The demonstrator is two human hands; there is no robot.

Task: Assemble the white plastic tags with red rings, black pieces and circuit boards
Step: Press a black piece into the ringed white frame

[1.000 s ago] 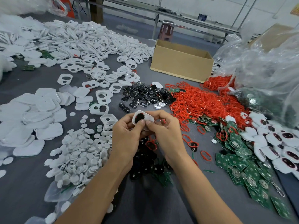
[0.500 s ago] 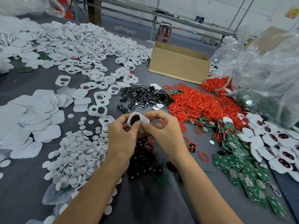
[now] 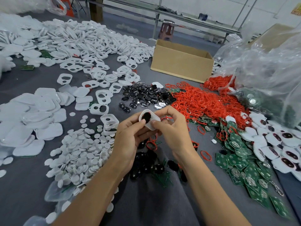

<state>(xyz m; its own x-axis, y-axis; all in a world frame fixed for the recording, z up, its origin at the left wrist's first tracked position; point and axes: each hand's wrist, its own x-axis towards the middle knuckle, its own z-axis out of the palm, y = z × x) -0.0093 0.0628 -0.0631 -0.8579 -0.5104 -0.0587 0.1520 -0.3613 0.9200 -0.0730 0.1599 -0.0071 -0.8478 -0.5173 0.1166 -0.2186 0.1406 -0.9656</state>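
Note:
A white plastic tag (image 3: 153, 119) with a black piece set in its opening is held above the table between both hands. My left hand (image 3: 130, 137) grips its left side with the thumb on the black piece. My right hand (image 3: 172, 131) pinches its right side. A heap of red rings (image 3: 198, 101) lies just beyond my right hand. Glossy black pieces (image 3: 145, 95) form a pile behind the tag, and more black pieces (image 3: 146, 163) lie under my wrists. Green circuit boards (image 3: 244, 165) spread out at the right.
White tag shells with holes (image 3: 84, 39) cover the far left, flat white covers (image 3: 29, 116) the near left, small white discs (image 3: 81, 152) the front left. An open cardboard box (image 3: 180, 62) stands at the back. Clear plastic bags (image 3: 268, 70) and assembled tags (image 3: 280, 144) fill the right.
Both hands have kept hold of the tag in the same place. The fingers shifted slightly on it and the tag tilted a little.

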